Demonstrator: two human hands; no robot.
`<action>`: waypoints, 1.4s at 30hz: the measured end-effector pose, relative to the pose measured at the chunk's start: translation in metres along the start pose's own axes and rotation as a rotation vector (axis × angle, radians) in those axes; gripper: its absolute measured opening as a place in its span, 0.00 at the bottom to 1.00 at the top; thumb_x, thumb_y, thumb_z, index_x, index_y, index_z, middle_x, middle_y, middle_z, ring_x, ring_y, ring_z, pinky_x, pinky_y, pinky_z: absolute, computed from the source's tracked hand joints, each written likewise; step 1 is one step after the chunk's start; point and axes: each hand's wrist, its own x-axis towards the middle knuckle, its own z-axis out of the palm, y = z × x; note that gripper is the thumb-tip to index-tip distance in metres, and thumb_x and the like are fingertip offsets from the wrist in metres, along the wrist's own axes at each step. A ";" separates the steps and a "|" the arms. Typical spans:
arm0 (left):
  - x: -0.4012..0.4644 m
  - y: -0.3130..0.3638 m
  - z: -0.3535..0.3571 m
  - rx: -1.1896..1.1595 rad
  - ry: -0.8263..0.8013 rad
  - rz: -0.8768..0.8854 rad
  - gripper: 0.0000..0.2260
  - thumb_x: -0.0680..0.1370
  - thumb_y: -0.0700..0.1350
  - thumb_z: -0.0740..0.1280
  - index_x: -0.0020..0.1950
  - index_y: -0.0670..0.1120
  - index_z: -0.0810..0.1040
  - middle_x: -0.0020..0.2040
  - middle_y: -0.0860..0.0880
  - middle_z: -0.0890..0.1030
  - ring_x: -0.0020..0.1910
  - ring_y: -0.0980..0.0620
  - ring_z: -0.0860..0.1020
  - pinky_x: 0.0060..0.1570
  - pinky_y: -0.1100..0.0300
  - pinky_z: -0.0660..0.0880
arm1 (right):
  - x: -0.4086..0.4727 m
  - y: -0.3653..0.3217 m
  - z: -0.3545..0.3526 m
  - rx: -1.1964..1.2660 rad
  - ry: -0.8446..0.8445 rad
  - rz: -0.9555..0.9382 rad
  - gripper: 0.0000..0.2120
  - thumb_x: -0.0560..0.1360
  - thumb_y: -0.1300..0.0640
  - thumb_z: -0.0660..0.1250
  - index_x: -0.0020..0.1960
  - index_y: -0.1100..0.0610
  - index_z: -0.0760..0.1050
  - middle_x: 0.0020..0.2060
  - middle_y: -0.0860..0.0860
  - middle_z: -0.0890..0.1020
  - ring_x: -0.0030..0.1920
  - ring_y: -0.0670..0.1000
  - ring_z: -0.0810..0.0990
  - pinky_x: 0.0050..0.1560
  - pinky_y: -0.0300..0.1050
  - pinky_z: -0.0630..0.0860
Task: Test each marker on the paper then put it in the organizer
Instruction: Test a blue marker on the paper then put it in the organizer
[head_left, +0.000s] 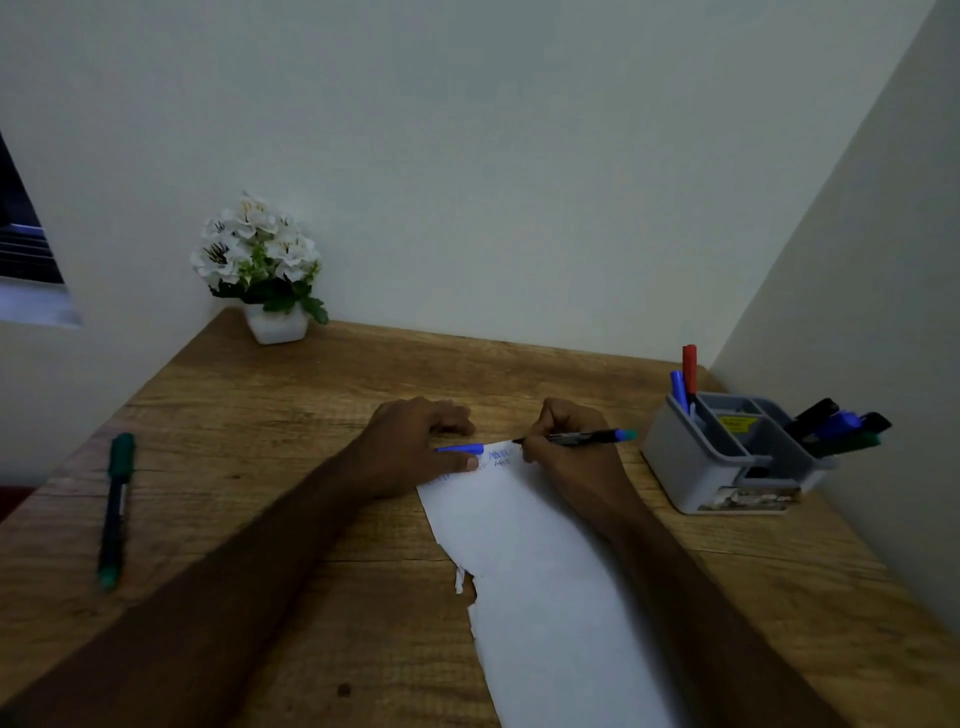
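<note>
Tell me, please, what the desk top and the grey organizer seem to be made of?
The desk top looks like wood or a wood-look laminate: brown, matte, with grain lines and a dark knot. Which one, the picture cannot settle. The grey organizer looks like moulded plastic: smooth uniform walls, rounded corners, a slight sheen.

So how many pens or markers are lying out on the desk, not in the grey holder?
2, plus a cap: a green marker lies at the desk's left edge, one is in the right hand writing, and a blue cap sits under the left hand. More may be hidden.
</note>
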 end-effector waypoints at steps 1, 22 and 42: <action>0.000 0.000 0.000 0.001 0.001 0.000 0.20 0.70 0.57 0.74 0.61 0.54 0.80 0.68 0.56 0.76 0.67 0.57 0.72 0.70 0.49 0.65 | -0.001 0.001 0.001 0.021 0.002 0.015 0.09 0.69 0.72 0.68 0.32 0.68 0.70 0.29 0.56 0.75 0.31 0.47 0.72 0.31 0.43 0.68; 0.000 0.003 -0.001 0.018 -0.002 -0.006 0.21 0.70 0.56 0.74 0.61 0.53 0.80 0.68 0.56 0.76 0.67 0.57 0.73 0.70 0.51 0.65 | -0.001 -0.001 0.006 -0.002 -0.054 0.044 0.14 0.70 0.70 0.67 0.31 0.65 0.64 0.27 0.56 0.67 0.30 0.50 0.63 0.30 0.44 0.59; -0.003 0.007 -0.003 0.037 -0.012 -0.013 0.21 0.71 0.56 0.74 0.62 0.53 0.80 0.69 0.55 0.74 0.68 0.56 0.72 0.71 0.52 0.64 | -0.001 0.000 0.006 0.019 -0.019 0.035 0.14 0.69 0.71 0.67 0.30 0.62 0.65 0.26 0.55 0.67 0.29 0.46 0.63 0.28 0.38 0.59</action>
